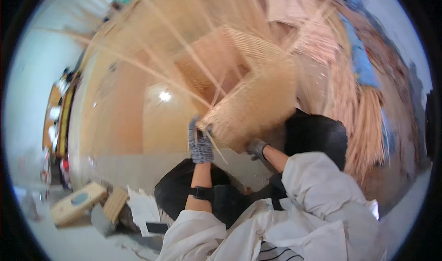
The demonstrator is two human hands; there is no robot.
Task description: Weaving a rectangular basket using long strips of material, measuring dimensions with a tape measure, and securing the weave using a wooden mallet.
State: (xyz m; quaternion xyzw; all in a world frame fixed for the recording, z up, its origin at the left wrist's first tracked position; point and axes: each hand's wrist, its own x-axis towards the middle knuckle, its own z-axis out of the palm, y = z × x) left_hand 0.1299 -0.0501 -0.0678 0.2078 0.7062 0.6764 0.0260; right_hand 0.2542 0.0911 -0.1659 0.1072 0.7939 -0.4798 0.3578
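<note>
A square woven basket of pale tan strips is held up in front of my knees, tilted so that its hollow inside shows. Long loose strips fan out from its rim, smeared by motion. My left hand, in a grey knitted glove, is closed on the basket's near left corner, where a short strip end sticks out. Against the lower near edge, my right hand, also gloved, grips the basket; its fingertips are partly hidden and blurred.
Bundles of long strips lie to the right beside a blue cloth. Pinkish woven sheets are at the back right. A wooden block with a blue oval and a dark phone lie lower left. A shelf stands far left.
</note>
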